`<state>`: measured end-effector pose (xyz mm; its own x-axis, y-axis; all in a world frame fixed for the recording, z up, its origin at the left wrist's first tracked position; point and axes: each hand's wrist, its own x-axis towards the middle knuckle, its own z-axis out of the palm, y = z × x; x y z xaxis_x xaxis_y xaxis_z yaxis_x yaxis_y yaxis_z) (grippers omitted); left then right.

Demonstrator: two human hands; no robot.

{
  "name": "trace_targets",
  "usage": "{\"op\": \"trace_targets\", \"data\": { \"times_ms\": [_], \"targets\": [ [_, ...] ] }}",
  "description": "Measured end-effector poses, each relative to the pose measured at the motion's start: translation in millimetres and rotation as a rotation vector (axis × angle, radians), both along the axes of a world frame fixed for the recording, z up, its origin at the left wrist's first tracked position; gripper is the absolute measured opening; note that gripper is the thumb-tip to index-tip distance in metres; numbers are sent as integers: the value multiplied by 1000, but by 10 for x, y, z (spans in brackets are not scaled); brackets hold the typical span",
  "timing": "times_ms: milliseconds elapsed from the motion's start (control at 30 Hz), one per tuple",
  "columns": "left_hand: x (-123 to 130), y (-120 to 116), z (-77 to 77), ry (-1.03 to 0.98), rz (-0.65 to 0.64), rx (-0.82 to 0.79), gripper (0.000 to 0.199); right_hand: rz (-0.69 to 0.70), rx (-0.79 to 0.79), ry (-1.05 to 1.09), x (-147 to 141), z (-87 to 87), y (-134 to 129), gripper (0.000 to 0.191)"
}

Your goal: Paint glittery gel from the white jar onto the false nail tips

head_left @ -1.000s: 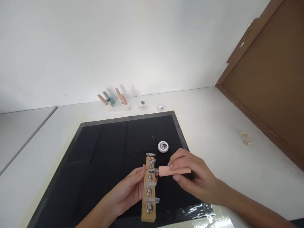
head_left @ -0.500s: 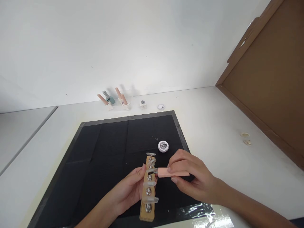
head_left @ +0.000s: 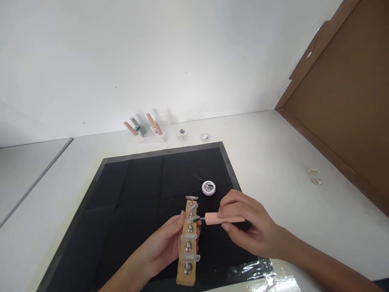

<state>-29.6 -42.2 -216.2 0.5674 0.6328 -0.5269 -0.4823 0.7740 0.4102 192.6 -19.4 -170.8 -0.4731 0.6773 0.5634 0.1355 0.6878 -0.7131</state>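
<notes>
My left hand [head_left: 165, 243] is wrapped round a narrow wooden nail stand [head_left: 186, 278], held lengthwise above the black mat. Along the stand, several clear false nail tips [head_left: 191, 258] sit on shiny metal balls [head_left: 187, 268]. My right hand [head_left: 252, 227] pinches the pink handle of a nail polish brush [head_left: 212, 218]. Its dark bristles touch, or come very near, the middle nail tip [head_left: 192, 219]. Just beyond the stand, a small round pot [head_left: 208, 188] of silvery material rests on the mat.
The black mat [head_left: 136, 182] is taped to a white table [head_left: 273, 162]. At the back stand several polish bottles [head_left: 159, 132], a small jar [head_left: 182, 134] and a round lid [head_left: 205, 137]. Two small beige pieces [head_left: 316, 181] lie at right, near a brown cardboard panel [head_left: 340, 113].
The brush has drawn slightly to the right along the middle nail tip, showing more of its stem. The stand has shifted a little left.
</notes>
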Motion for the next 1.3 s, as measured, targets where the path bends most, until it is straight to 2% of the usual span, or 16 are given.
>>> {"op": "trace_targets", "data": {
  "times_ms": [367, 533, 667, 800, 1000, 1100, 1300],
  "targets": [
    [-37, -22, -14, 52, 20, 12, 26, -30, 6, 7, 14, -34, 29, 27],
    [-34, 5, 68, 103, 20, 34, 31, -46, 50, -11, 53, -38, 40, 27],
    [-25, 14, 158, 84, -10, 112, 33, -122, 50, 0, 91, -29, 75, 23],
    [-9, 7, 172, 33, -57, 177, 31, -247, -9, 8, 105, -15, 118, 16],
    [16, 7, 176, 73, -71, 177, 34, -470, -252, -22, 101, -16, 159, 8],
    [20, 10, 215, 75, -67, 178, 35, -488, -302, -47, 92, -41, 184, 7],
    [3, -5, 242, 53, -90, 177, 38, -442, -292, -140, 60, -117, 206, 8]
  ]
}}
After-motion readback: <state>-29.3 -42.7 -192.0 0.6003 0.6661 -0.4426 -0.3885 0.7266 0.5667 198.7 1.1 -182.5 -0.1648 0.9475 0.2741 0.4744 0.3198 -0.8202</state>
